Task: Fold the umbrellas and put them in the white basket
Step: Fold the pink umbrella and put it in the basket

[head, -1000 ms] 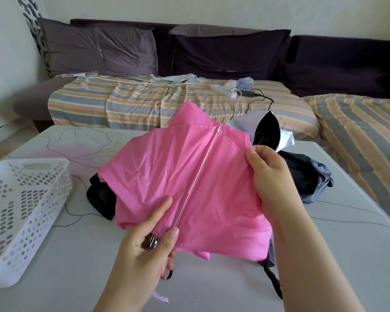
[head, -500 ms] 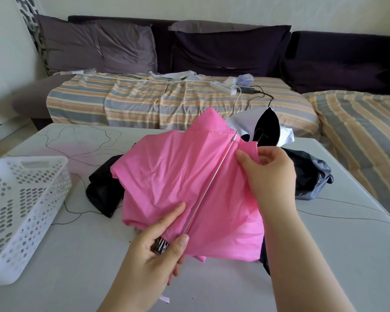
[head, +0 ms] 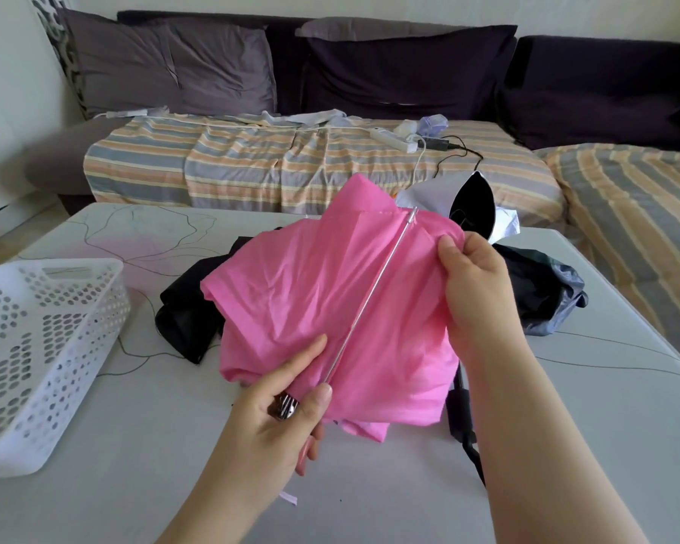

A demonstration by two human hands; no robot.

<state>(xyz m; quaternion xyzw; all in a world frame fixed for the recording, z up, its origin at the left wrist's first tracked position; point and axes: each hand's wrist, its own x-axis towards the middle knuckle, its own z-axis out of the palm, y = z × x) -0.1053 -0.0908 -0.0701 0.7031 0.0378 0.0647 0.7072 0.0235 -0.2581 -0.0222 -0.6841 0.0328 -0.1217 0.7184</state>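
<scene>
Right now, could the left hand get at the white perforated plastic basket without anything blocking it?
Probably yes. The white perforated plastic basket sits open on the table to the left, with bare tabletop between, but the left hand grips the pink fabric umbrella and must let go first.

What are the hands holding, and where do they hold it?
The pink umbrella. The left hand grips its lower end, near the metal rib's base; the right hand pinches the fabric's upper right edge.
</scene>
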